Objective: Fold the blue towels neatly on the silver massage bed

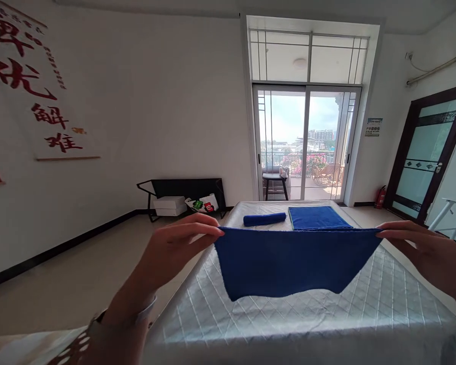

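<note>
Your left hand point(178, 248) and right hand point(421, 248) each have the grip pinched on an upper corner of the blue cloth point(296, 263), hanging over the shiny, diamond-patterned tabletop point(197, 314). It looks light, soft and limp, so corners suit holding. Beyond lie a rolled cloth point(265, 219) and flat cloths point(319, 217).

The blue cloth point(292, 262) hangs spread at the view's five o'clock, upper edge straight, lower edge wavy. The left hand point(180, 246) pinches its ten o'clock corner, the right hand point(421, 248) its two o'clock.
</note>
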Demonstrator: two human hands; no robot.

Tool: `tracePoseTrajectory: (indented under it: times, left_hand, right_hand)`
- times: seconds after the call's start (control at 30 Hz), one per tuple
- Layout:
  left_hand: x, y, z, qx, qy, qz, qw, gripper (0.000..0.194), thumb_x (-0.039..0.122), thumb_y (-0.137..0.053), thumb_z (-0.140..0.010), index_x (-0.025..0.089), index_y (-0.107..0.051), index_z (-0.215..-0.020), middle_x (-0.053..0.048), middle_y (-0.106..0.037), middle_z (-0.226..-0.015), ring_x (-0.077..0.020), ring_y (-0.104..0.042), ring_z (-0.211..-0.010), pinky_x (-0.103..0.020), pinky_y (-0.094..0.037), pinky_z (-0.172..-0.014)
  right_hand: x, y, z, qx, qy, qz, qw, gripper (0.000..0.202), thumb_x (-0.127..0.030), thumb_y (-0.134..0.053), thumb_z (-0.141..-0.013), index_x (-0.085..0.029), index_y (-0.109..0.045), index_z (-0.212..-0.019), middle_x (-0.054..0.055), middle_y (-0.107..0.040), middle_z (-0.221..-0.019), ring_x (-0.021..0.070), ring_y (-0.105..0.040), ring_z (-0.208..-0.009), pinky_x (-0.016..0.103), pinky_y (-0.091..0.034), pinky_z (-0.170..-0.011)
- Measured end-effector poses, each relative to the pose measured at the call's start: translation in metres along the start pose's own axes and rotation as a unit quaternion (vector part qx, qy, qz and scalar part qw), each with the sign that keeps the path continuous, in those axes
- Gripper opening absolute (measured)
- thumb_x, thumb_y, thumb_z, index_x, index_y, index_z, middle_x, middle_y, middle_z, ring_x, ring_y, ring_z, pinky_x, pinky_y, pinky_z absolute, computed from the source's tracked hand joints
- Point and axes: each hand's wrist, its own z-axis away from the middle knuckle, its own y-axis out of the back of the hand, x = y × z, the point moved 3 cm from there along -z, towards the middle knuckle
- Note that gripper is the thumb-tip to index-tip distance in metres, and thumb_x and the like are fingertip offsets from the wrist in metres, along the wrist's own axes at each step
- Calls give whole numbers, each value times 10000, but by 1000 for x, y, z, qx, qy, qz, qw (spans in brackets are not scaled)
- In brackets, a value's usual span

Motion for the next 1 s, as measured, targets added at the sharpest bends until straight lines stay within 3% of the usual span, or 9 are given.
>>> tracePoseTrajectory:
  times: [0.17,0.33,0.47,0.7,0.83,1.0]
  left_hand:
    - [-29,-13,20,10,51,0,999,206,481,-758,-764,277,-775,-744,-17,-723,-859,-162,-660,-743,-254,-563,-694]
    - [-88,-42,50,-96,123,-16,988,270,522,-690,-797,267,-775,-774,-30,-739,-850,-190,-682,-766,-276,-566,-692]
    - [-135,-64,67,-132,162,-46,977,277,521,-649,-805,278,-771,-758,-21,-744,-856,-196,-689,-787,-299,-561,-756]
    - [-204,-99,73,-138,200,-78,967,259,456,-599,-807,262,-769,-787,-27,-761,-899,-197,-669,-816,-311,-542,-799]
    - [-243,-121,71,-178,238,-122,947,217,363,-582,-820,253,-768,-800,-19,-773,-925,-193,-676,-825,-290,-535,-778]
    - [-285,-144,63,-219,270,-191,918,222,229,-556,-844,236,-777,-852,-22,-781,-956,-188,-696,-853,-268,-524,-788]
  right_hand:
    - [3,-19,19,-52,-45,-19,997,225,-561,-614,-893,-432,-771,-991,6,-758,-980,207,-715,-827,337,-608,-715]
    - [29,-68,57,-174,-176,-66,967,383,-646,-540,-886,-362,-777,-989,53,-746,-1055,256,-690,-964,409,-596,-788]
    - [52,-112,75,-226,-233,-78,943,353,-546,-524,-902,-323,-781,-997,62,-741,-1092,273,-659,-1031,472,-542,-924]
    - [90,-178,70,-263,-276,-53,923,317,-310,-489,-888,-266,-785,-995,63,-727,-1166,240,-671,-975,383,-530,-904]
    - [112,-215,64,-291,-265,-24,919,341,-291,-451,-919,-236,-787,-946,77,-745,-1115,237,-689,-948,349,-509,-901]
    - [137,-260,62,-324,-254,32,911,360,-277,-425,-953,-199,-772,-1008,94,-737,-1155,240,-654,-1103,330,-453,-992]
